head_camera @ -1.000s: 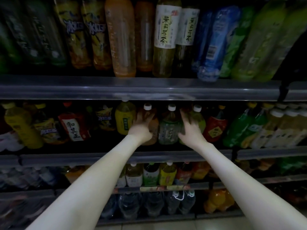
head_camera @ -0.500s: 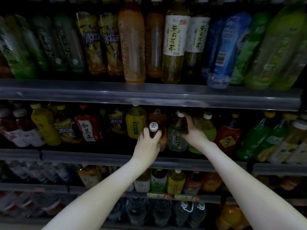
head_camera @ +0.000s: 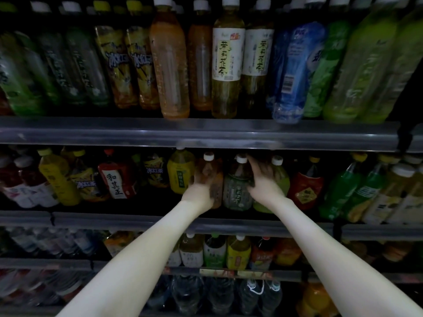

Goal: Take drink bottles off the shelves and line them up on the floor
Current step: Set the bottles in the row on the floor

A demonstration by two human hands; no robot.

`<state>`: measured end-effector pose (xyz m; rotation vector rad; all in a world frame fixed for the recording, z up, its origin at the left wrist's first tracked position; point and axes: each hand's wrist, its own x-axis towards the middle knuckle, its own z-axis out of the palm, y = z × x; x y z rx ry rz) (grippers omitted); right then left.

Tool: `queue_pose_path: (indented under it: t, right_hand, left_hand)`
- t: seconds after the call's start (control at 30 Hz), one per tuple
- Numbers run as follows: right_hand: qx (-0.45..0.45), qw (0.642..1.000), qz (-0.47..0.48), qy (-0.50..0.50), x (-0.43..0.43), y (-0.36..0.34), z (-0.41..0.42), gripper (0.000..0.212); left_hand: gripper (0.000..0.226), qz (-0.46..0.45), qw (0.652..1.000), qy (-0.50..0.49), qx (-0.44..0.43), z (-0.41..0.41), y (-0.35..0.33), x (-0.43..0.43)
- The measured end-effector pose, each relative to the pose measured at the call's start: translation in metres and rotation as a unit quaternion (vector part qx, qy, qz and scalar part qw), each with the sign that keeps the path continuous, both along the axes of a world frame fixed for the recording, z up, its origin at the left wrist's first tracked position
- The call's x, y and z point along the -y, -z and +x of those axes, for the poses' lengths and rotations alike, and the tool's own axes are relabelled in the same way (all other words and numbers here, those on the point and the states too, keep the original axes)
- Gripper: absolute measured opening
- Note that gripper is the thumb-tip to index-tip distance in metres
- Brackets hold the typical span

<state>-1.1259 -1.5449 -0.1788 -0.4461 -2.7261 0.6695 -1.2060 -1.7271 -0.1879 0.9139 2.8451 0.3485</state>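
Observed left hand (head_camera: 201, 191) curled round lower body of brown bottle (head_camera: 214, 172), right hand (head_camera: 263, 179) curled round shoulder of green-label bottle (head_camera: 237, 193) just beside it, both bottles upright on middle shelf (head_camera: 114, 219); fingertips dark, blurred.

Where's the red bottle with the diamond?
Head view, second shelf down, right of centre: the red bottle stands right of the right hand, past a pale green bottle.

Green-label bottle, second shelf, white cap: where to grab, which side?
Grip the green-label bottle at its narrow shoulder, under the white cap, from the front-right, as the right hand does. It stands upright, the brown bottle crowds its left, and the upper shelf sits close overhead.
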Motion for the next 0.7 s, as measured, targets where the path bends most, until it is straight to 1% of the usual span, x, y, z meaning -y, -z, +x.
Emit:
queue_pose_path:
  t: [0.03,0.07,0.1,0.13,0.2,0.23,0.27,0.33,0.4,0.47,0.5,0.57,0.63,0.7]
  right_hand:
    - [-0.013,0.996,0.070,0.056,-0.004,-0.002,0.004,0.080]
    - [-0.018,0.987,0.121,0.108,-0.010,-0.004,0.008,0.077]
    - [-0.007,0.980,0.137,0.143,-0.019,-0.003,0.011,0.076]
    - [0.009,0.983,0.107,0.152,-0.028,-0.003,0.014,0.075]
    - [0.015,0.994,-0.026,0.104,-0.042,-0.004,0.019,0.070]
    - [0.002,0.995,-0.067,0.076,-0.048,-0.006,0.022,0.066]
    - [-0.009,0.995,-0.072,0.064,-0.051,-0.009,0.025,0.061]
    - [-0.023,0.996,-0.059,0.060,-0.054,-0.014,0.030,0.054]
    - [-0.014,0.996,-0.067,0.056,-0.054,-0.018,0.032,0.057]
    - [0.031,0.996,-0.063,0.059,-0.054,-0.025,0.031,0.065]
    - [0.057,0.995,-0.050,0.063,-0.052,-0.030,0.030,0.066]
    - [0.082,0.994,-0.038,0.069,-0.049,-0.039,0.028,0.058]
    - [0.087,0.994,-0.021,0.064,-0.039,-0.044,0.033,0.046]
    - [0.084,0.994,0.040,0.058,-0.025,-0.038,0.043,0.036]
  left_hand:
    - [0.048,-0.001,1.000,-0.005,0.011,0.000,0.001,-0.003]
    - [0.048,0.002,1.000,-0.014,0.017,0.001,0.002,-0.005]
    - [0.051,0.006,0.999,-0.024,0.021,0.003,0.004,-0.008]
    - [0.058,0.011,0.999,-0.032,0.018,0.006,0.006,-0.010]
    - [0.074,0.024,0.999,-0.038,-0.015,0.018,0.009,-0.016]
    - [0.079,0.030,0.998,-0.026,-0.039,0.025,0.009,-0.019]
    - [0.083,0.033,0.998,-0.006,-0.059,0.032,0.008,-0.023]
    - [0.085,0.036,0.996,0.044,-0.071,0.043,0.007,-0.031]
    - [0.082,0.024,0.993,0.095,-0.063,0.048,0.007,-0.039]
    - [0.078,0.001,0.989,0.131,-0.065,0.051,0.005,-0.045]
    - [0.077,-0.007,0.988,0.140,-0.065,0.052,0.005,-0.047]
    - [0.077,-0.012,0.987,0.148,-0.060,0.053,0.004,-0.049]
    - [0.076,-0.001,0.986,0.156,-0.059,0.054,0.006,-0.048]
    - [0.074,0.023,0.985,0.161,-0.063,0.056,0.006,-0.043]
